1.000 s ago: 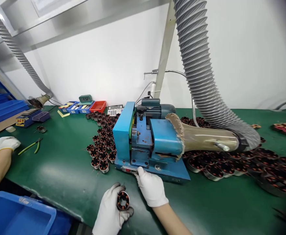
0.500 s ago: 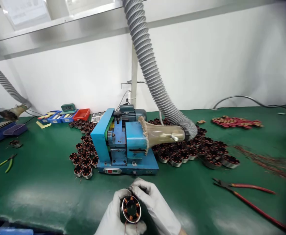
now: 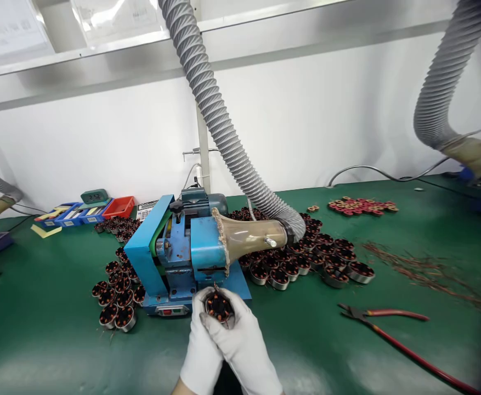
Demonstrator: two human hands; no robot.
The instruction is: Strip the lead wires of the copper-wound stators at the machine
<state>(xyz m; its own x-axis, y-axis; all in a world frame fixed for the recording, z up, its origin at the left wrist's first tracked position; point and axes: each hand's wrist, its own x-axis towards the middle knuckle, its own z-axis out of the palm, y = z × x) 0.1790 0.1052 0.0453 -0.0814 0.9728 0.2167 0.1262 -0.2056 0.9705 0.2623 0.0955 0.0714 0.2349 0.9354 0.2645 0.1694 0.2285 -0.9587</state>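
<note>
A round motor stator [image 3: 219, 307] with copper windings, dark inside, sits between my two white-gloved hands. My left hand [image 3: 203, 329] is wrapped round its left side, and my right hand [image 3: 238, 329] closes round the right side with the thumb across the front. Wire ends stick up at the stator's top edge. Both hands are just in front of a blue belt-driven machine [image 3: 209, 241], whose right end has a clear funnel [image 3: 252, 238] joined to a grey hose [image 3: 219, 120].
Stators stand in groups left [image 3: 117, 296] and right [image 3: 289, 269] of the machine. Red-handled cutters [image 3: 372, 321] lie at right, below loose copper wires [image 3: 421, 269]. Red rings [image 3: 359, 206] lie farther back. Blue bins [image 3: 69, 215] and a red bin [image 3: 119, 207] stand back left.
My hands have moved up and forward with the stator, closer to the machine. The stator is turned, so its wire ends now point away from me. The view has swung right.
</note>
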